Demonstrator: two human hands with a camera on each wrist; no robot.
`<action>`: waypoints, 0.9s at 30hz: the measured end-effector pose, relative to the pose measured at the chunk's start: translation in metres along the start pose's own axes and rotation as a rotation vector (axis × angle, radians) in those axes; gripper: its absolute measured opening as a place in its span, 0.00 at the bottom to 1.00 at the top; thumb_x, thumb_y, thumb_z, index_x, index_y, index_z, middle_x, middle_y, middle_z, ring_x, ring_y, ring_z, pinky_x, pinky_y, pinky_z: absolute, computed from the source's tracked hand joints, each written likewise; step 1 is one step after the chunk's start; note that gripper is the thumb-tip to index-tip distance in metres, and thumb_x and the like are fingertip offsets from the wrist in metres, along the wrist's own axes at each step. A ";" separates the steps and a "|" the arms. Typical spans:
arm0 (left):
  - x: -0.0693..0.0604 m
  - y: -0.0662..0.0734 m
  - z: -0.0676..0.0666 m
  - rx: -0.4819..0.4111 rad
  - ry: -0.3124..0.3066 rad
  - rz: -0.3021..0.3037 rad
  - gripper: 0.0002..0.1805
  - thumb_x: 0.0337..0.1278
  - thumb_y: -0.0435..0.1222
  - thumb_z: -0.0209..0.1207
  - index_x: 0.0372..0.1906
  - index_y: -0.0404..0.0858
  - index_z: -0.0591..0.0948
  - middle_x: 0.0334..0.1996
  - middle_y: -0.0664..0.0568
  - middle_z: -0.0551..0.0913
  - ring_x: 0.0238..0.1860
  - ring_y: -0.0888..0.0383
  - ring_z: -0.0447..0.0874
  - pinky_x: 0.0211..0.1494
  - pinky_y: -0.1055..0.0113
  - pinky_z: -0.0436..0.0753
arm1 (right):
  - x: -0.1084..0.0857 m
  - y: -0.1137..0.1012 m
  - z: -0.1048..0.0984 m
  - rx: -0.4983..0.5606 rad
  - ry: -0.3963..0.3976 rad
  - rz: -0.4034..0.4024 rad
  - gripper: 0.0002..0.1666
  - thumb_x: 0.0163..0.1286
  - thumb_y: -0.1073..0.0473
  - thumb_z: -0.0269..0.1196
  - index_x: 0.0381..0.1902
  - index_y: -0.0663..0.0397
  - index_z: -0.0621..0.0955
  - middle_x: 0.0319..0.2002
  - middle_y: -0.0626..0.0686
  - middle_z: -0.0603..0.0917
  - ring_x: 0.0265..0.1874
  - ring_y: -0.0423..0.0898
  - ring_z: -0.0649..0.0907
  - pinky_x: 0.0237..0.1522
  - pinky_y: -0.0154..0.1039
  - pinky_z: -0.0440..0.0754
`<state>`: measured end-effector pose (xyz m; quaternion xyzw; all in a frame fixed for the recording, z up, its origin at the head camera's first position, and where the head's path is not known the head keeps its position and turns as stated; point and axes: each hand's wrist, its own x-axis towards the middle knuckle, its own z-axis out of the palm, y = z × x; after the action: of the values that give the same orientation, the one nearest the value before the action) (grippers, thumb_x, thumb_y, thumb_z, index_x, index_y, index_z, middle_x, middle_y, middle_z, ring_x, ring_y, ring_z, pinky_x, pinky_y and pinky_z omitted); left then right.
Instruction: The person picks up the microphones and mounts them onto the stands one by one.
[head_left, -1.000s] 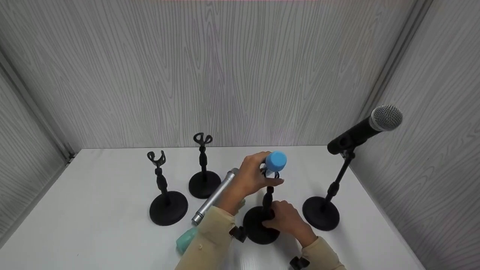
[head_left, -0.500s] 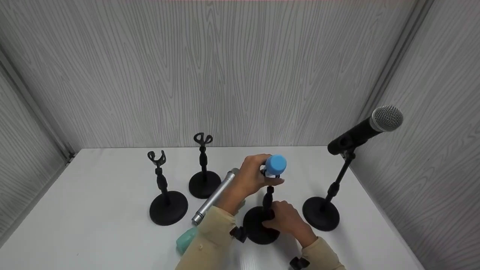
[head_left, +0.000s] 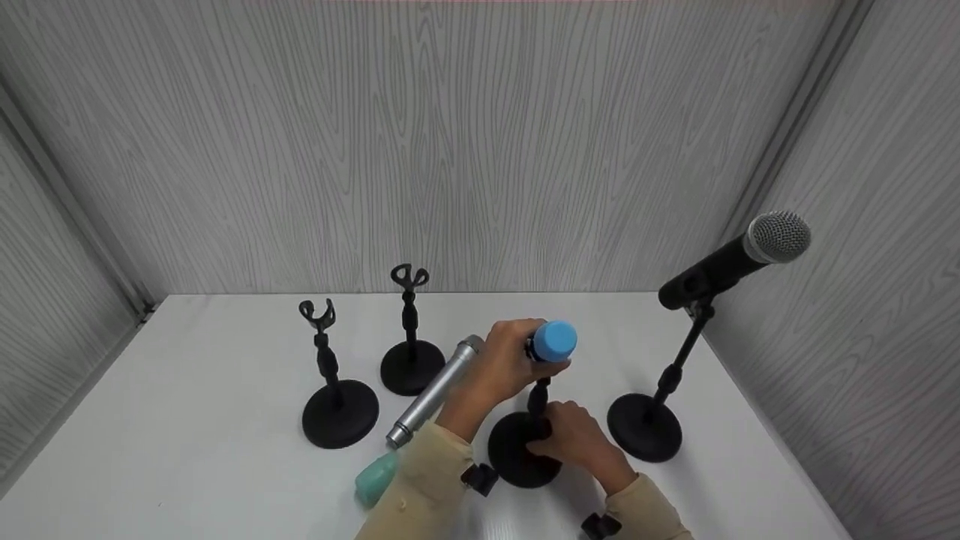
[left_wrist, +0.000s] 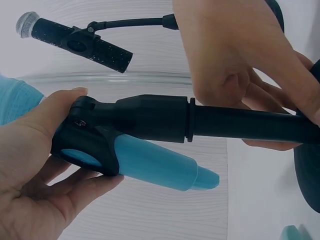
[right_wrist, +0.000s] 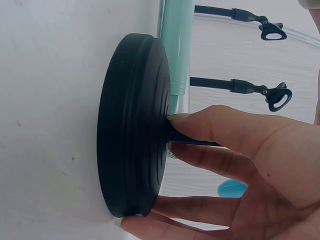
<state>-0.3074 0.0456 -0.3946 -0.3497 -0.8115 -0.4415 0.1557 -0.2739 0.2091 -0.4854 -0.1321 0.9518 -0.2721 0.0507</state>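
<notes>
A blue microphone (head_left: 556, 341) (left_wrist: 155, 160) sits in the black clip (left_wrist: 90, 145) of the front stand, its lower end sticking out past the clip. My left hand (head_left: 506, 364) (left_wrist: 45, 165) grips the clip and microphone, thumb on one side and fingers on the other. Low on the same stand, my right hand (head_left: 577, 441) (right_wrist: 250, 165) pinches the pole just above the round black base (head_left: 517, 451) (right_wrist: 132, 125), with other fingers at the base's edge. In the head view the left hand hides part of the clip.
Two stands with bare clips, one front left (head_left: 340, 415) and one behind it (head_left: 412, 367). A silver microphone (head_left: 435, 391) lies beside my left forearm, a green one (head_left: 376, 478) partly under the sleeve. At right a stand (head_left: 645, 427) holds a black microphone (head_left: 712, 274).
My left hand and the blue microphone's end have moved slightly down in the head view, with the microphone lower against the clip. My right hand has stayed at the base.
</notes>
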 end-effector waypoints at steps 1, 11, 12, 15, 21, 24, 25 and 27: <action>-0.001 0.001 0.000 0.001 0.000 0.002 0.10 0.55 0.37 0.75 0.39 0.38 0.86 0.37 0.49 0.91 0.45 0.56 0.90 0.54 0.60 0.87 | 0.000 0.000 0.000 0.002 0.001 -0.004 0.20 0.55 0.58 0.77 0.38 0.67 0.83 0.30 0.57 0.86 0.30 0.48 0.84 0.31 0.47 0.82; -0.013 0.004 -0.012 -0.035 -0.008 -0.109 0.30 0.53 0.42 0.76 0.62 0.41 0.82 0.59 0.50 0.86 0.64 0.53 0.83 0.68 0.56 0.80 | 0.000 -0.001 0.000 0.019 -0.002 0.025 0.20 0.54 0.59 0.77 0.38 0.67 0.83 0.30 0.57 0.87 0.30 0.47 0.84 0.32 0.47 0.83; -0.016 0.004 -0.014 -0.033 0.000 -0.131 0.33 0.52 0.43 0.76 0.64 0.41 0.81 0.61 0.49 0.85 0.65 0.52 0.82 0.68 0.54 0.80 | 0.000 -0.001 0.000 0.020 -0.001 0.030 0.20 0.54 0.59 0.77 0.39 0.67 0.83 0.30 0.57 0.87 0.30 0.48 0.84 0.33 0.47 0.83; -0.027 0.004 -0.020 -0.059 0.018 -0.197 0.39 0.50 0.43 0.77 0.69 0.40 0.76 0.64 0.45 0.82 0.68 0.47 0.79 0.68 0.50 0.80 | 0.000 -0.001 0.001 0.022 0.003 0.042 0.22 0.54 0.59 0.77 0.41 0.69 0.83 0.32 0.58 0.87 0.31 0.49 0.85 0.35 0.50 0.85; -0.051 -0.004 -0.019 -0.112 0.025 -0.314 0.42 0.46 0.43 0.78 0.67 0.39 0.72 0.59 0.42 0.81 0.62 0.43 0.80 0.64 0.49 0.81 | -0.001 0.000 0.002 0.022 0.011 0.000 0.21 0.53 0.58 0.77 0.41 0.67 0.84 0.33 0.58 0.88 0.32 0.50 0.86 0.36 0.51 0.85; -0.059 -0.008 -0.014 -0.096 -0.016 -0.309 0.33 0.49 0.43 0.76 0.59 0.37 0.78 0.55 0.43 0.84 0.58 0.44 0.84 0.60 0.51 0.84 | -0.001 0.002 0.002 0.013 0.024 -0.046 0.22 0.53 0.59 0.76 0.42 0.67 0.84 0.32 0.58 0.88 0.32 0.50 0.86 0.36 0.52 0.86; -0.061 -0.009 -0.012 -0.097 -0.031 -0.300 0.30 0.51 0.43 0.76 0.57 0.36 0.79 0.54 0.43 0.85 0.56 0.44 0.85 0.59 0.51 0.84 | -0.001 0.002 0.002 0.008 0.030 -0.062 0.21 0.53 0.59 0.76 0.41 0.67 0.84 0.32 0.58 0.88 0.32 0.50 0.85 0.35 0.52 0.85; -0.063 -0.011 -0.007 -0.113 -0.057 -0.289 0.25 0.53 0.42 0.74 0.54 0.35 0.82 0.52 0.43 0.86 0.55 0.43 0.86 0.57 0.49 0.85 | -0.001 0.003 0.002 -0.004 0.040 -0.095 0.20 0.53 0.59 0.76 0.40 0.66 0.84 0.30 0.57 0.88 0.29 0.48 0.84 0.34 0.51 0.84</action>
<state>-0.2710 0.0090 -0.4331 -0.2499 -0.8314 -0.4940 0.0473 -0.2730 0.2111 -0.4887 -0.1718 0.9458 -0.2749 0.0184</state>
